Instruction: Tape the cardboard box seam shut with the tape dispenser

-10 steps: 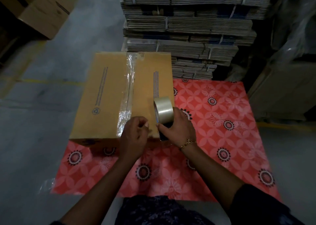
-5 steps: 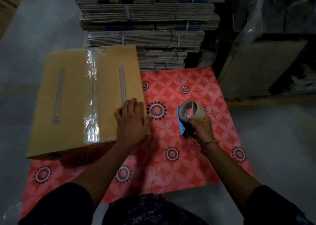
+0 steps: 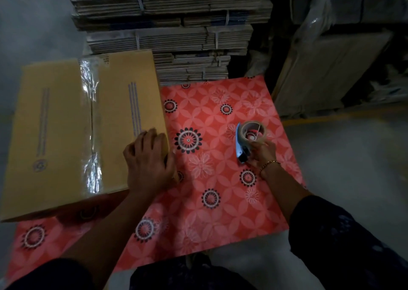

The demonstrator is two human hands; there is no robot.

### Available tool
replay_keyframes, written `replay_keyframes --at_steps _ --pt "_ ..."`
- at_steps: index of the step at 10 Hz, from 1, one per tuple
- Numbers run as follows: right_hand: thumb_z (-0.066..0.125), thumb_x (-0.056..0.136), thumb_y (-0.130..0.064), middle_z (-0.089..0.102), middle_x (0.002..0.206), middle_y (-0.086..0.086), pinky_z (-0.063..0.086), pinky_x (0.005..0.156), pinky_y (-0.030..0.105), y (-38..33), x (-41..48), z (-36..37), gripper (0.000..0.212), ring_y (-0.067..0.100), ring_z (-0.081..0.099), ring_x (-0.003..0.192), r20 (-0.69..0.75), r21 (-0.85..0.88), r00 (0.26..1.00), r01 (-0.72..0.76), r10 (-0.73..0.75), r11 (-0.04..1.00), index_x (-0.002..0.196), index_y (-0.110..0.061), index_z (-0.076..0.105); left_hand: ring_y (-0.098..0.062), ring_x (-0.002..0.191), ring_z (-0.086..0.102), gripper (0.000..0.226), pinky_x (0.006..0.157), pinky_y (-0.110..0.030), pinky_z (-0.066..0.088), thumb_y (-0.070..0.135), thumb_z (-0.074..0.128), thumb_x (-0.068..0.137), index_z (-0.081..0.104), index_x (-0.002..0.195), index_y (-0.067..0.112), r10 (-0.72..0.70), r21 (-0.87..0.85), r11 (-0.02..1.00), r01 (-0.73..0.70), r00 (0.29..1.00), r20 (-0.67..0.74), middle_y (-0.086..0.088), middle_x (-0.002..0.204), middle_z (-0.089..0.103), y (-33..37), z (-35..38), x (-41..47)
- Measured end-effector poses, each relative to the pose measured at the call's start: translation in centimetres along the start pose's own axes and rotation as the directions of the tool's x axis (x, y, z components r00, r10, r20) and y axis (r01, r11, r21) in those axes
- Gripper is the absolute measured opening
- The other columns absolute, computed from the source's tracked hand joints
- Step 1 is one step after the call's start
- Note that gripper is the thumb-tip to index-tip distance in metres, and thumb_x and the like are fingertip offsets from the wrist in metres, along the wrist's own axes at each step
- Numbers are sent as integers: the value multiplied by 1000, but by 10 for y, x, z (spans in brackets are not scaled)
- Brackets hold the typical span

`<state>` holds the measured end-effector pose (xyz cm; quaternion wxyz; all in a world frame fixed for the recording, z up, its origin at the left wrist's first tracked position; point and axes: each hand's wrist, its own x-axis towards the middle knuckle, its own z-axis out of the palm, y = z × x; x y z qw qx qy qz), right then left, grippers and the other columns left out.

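Observation:
A closed brown cardboard box [image 3: 53, 122] lies on the left of the red flowered mat [image 3: 220, 201]. A shiny strip of clear tape [image 3: 91, 122] runs along its centre seam from far edge to near edge. My left hand [image 3: 150, 164] rests on the box's near right corner, fingers curled over the edge. To the right, my right hand [image 3: 260, 153] grips the handle of the tape dispenser [image 3: 249, 139], a blue frame with a roll of clear tape, low over the mat and well apart from the box.
Bundled stacks of flattened cartons [image 3: 172, 31] rise behind the box and mat. A large brown carton [image 3: 326, 73] and plastic-wrapped goods stand at the right. Grey concrete floor [image 3: 353, 168] surrounds the mat.
My right hand carried the tape dispenser from the box's near edge out to the right, down over the mat. My left hand shifted from the seam to the box's near right corner.

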<state>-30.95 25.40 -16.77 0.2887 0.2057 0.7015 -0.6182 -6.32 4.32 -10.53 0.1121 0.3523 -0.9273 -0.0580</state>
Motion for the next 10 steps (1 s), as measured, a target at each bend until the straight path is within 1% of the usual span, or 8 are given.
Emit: replay_keyframes --at_steps 1,2,3,4,5,6,9,10 --pt "88 45 -15 68 94 21 56 55 38 2 7 0 80 31 68 77 22 -23 1000 -5 6 1000 119 -6 60 -32 139 45 48 107 -52 33 44 55 92 57 130 16 6 20 1000 -6 1000 -9 -10 148 54 0 1 0" --pt "83 58 -15 74 97 13 57 57 35 5 11 -1 64 28 71 79 19 -70 1000 -15 16 997 118 -17 61 -33 139 46 47 106 -52 33 43 58 91 57 130 16 14 21 1000 -13 1000 -11 -11 148 54 0 2 0" --pt "85 55 -34 75 102 8 60 62 38 10 22 -7 63 26 72 85 -1 -166 1000 -7 7 986 114 -25 65 -33 139 46 49 106 -52 33 44 56 91 57 130 15 20 41 999 -20 1000 -11 -11 148 54 -1 3 0" --pt "77 57 -40 73 98 12 52 52 32 4 21 -13 65 26 65 72 -13 -290 1000 9 -14 957 115 -14 67 -33 139 45 49 105 -53 32 43 56 90 56 131 15 19 48 999 -19 1000 1 -11 148 53 -1 2 1" --pt "76 56 -42 66 122 21 56 82 45 -13 2 -16 85 36 65 102 -39 -439 987 124 -157 890 129 -3 57 -34 138 45 47 104 -53 32 41 58 90 56 129 15 24 53 998 -24 1000 8 -12 146 54 0 3 1" --pt "75 81 -23 54 138 22 47 98 45 -28 -15 -20 68 38 54 122 57 -533 954 279 -295 799 139 -4 46 -34 135 47 44 103 -53 33 40 58 90 56 127 15 34 80 996 -34 999 6 -12 144 54 1 1 0" --pt "69 85 -35 45 148 21 40 110 48 -96 -65 -29 74 38 46 134 389 -634 694 679 -606 370 146 -7 40 -32 110 63 56 84 -49 44 57 46 83 63 114 14 134 102 984 -144 986 94 -11 123 64 -4 -21 12" --pt "57 84 -47 39 154 20 33 116 48 -127 -86 -31 82 35 36 143 463 -609 570 761 -679 224 150 -5 33 -32 133 57 71 100 -55 45 59 45 88 55 138 10 153 27 988 -154 988 26 -14 146 57 -4 -44 31"
